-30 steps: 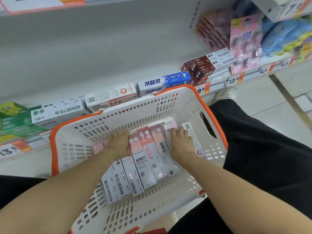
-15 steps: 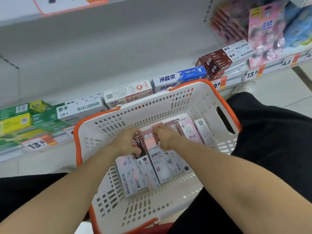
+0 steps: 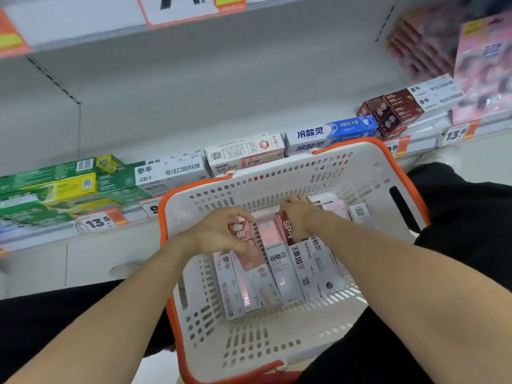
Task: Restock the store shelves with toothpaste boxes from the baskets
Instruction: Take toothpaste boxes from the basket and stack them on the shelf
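1. Behind my hands runs the store shelf (image 3: pixel 194 112), mostly bare at the back, with only one row of toothpaste boxes along its front edge: green boxes (image 3: pixel 55 184) at the left, a white box marked CB-1 (image 3: pixel 171 173), a blue box (image 3: pixel 332 133) and dark red boxes (image 3: pixel 393 112) toward the right. I think the empty depth behind them is the reason I restock here.

2. Price tags (image 3: pixel 101 221) hang on the shelf edge, just under the boxes.

3. The white basket (image 3: pixel 210 189) with an orange rim sits between my knees, its far edge close to the shelf, so the way from basket to shelf is short.

4. The pink and white toothpaste boxes (image 3: pixel 279 267) lie side by side on the basket floor, long sides touching. A few more boxes (image 3: pixel 336 210) lie near the far right wall.

5. My left hand (image 3: pixel 219 234) has its fingers curled around the far end of one reddish box (image 3: pixel 241 231), which looks a little raised above its neighbours.

6. My right hand (image 3: pixel 300 217) grips the far end of the box marked SP-1 (image 3: pixel 286 231) in the same way.

7. I judge that I hold the ends because the sides are packed tight, so only the ends give room for fingers.

8. Nothing from this row has left the basket yet; the lift comes next.
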Action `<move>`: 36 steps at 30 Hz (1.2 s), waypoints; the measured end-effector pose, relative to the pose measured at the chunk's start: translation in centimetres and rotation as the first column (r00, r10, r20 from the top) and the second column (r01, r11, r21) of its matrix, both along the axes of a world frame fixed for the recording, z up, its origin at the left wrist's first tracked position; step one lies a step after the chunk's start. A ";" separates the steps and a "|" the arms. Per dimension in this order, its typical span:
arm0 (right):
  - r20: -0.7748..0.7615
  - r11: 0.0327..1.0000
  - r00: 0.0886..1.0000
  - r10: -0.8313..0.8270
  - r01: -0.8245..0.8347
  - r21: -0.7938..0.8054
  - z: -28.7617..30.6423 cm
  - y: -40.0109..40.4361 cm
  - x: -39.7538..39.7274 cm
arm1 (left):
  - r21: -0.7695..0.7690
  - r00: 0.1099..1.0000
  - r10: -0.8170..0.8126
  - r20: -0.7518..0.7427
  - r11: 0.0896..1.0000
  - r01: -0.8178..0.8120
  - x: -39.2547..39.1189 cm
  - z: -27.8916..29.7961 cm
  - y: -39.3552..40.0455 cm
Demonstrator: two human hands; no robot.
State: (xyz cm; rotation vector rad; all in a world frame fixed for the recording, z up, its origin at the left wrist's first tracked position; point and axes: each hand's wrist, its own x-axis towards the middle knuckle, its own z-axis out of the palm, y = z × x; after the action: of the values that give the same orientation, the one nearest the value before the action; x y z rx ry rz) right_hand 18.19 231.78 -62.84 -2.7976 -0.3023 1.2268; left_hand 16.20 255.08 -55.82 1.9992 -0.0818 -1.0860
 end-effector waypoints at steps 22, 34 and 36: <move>0.075 0.445 0.837 -0.542 0.211 0.871 21.3 -7.5 0.8 | -0.304 0.870 0.245 -0.428 0.867 -0.394 1.1 5.1 -3.6; -0.042 0.399 0.861 -0.506 0.277 0.874 20.3 -3.3 -0.1 | -0.276 0.998 -0.002 -0.062 0.961 -0.016 2.1 11.9 -4.6; -0.054 0.367 0.870 -0.489 0.262 0.892 20.3 -2.5 -0.1 | -0.243 0.999 -0.021 -0.035 0.970 0.012 2.0 13.1 -4.4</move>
State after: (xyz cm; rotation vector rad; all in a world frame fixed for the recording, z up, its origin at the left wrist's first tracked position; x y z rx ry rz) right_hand 18.04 229.26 -42.56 -1.8588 -0.1892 0.3926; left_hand 18.23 250.68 -42.69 1.7613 -0.2022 -1.0691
